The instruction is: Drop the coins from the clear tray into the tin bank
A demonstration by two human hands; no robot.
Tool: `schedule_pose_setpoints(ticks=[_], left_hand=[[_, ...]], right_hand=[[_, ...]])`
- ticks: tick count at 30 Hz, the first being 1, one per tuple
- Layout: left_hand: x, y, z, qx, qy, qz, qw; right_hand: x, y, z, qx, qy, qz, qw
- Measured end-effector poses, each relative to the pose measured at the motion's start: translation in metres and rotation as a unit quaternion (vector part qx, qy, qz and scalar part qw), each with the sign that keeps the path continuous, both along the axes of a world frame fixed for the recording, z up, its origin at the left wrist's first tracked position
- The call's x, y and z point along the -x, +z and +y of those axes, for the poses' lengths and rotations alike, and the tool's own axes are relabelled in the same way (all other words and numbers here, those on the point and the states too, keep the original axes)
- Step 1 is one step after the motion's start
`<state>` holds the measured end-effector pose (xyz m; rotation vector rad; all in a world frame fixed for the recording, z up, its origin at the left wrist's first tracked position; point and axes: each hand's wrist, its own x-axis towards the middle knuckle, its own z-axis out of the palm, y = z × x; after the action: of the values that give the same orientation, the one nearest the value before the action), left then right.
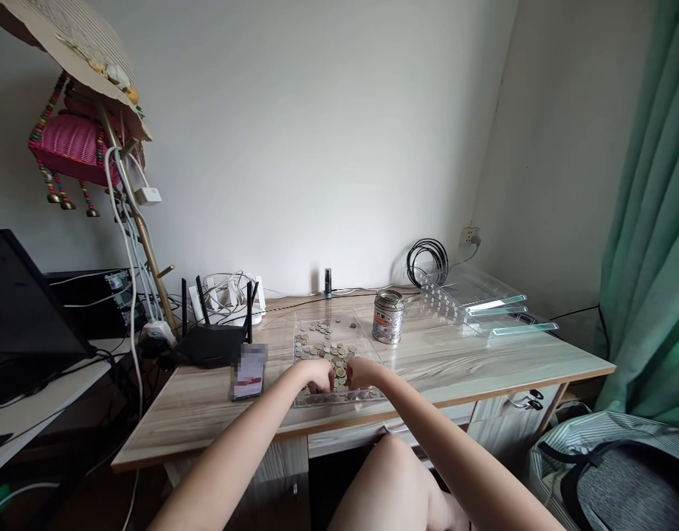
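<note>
Many loose coins point(322, 341) lie spread in a shallow clear plastic tray point(367, 330) on the desk. My left hand point(319, 373) reaches down among the coins near the tray's front, its fingers curled together. Just to its right, my right hand point(362, 372) is also closed, knuckles up and fingertips down at the coins. Whatever either hand pinches is hidden by the fingers. Behind and to the right of the tray stands a round printed tin point(388, 318) with a metal rim; its inside cannot be made out.
A phone point(249, 372) lies left of the tray, beside a black router point(212, 343) with antennas and tangled cables. A small dark bottle point(328, 283) stands by the wall. Clear acrylic trays point(500, 306) and a coiled black cable point(426, 263) occupy the back right.
</note>
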<state>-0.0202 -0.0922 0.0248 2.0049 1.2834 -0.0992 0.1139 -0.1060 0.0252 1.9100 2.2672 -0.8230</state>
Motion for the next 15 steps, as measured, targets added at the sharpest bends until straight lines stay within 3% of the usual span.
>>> schedule_pose_setpoints(ticks=[9, 15], left_hand=[[0.005, 0.005, 0.001, 0.027, -0.023, 0.022, 0.999], [0.008, -0.002, 0.003, 0.028, -0.007, 0.003, 1.000]], right_hand=[[-0.001, -0.001, 0.003, 0.056, 0.009, 0.076, 0.995], [0.007, -0.008, 0.010, 0.095, 0.015, 0.098, 0.991]])
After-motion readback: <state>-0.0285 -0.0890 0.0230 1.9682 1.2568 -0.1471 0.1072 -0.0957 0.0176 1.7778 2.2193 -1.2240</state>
